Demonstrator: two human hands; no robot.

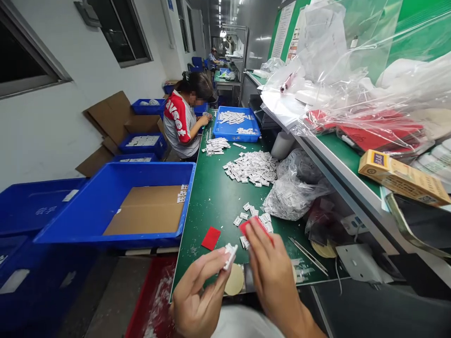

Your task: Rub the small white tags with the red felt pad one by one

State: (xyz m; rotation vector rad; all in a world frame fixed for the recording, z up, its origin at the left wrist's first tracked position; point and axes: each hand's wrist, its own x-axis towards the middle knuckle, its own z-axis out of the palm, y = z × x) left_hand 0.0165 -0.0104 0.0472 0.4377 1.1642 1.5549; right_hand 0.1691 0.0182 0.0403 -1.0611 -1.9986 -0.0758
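Note:
My left hand [202, 291] pinches a small white plastic part [230, 256] between thumb and fingertips, above the table's near edge. To its right, my right hand [269, 270] has its fingers close together over a red square piece [263, 227], gripping it; the thumb is hidden. A second red square [211, 238] lies flat on the green table, left of both hands. Loose white parts [243, 216] lie just beyond my right hand, some partly covered by it. A pale round disc [235, 280] shows between my hands.
A large white-part pile [252, 167] and a filled clear bag [294, 195] lie farther back. Tweezers [309, 256] rest at right. A blue bin [116, 237] flanks the table. A person [185, 115] works beyond, near a blue tray [235, 136]. A cluttered shelf [338, 145] overhangs the right.

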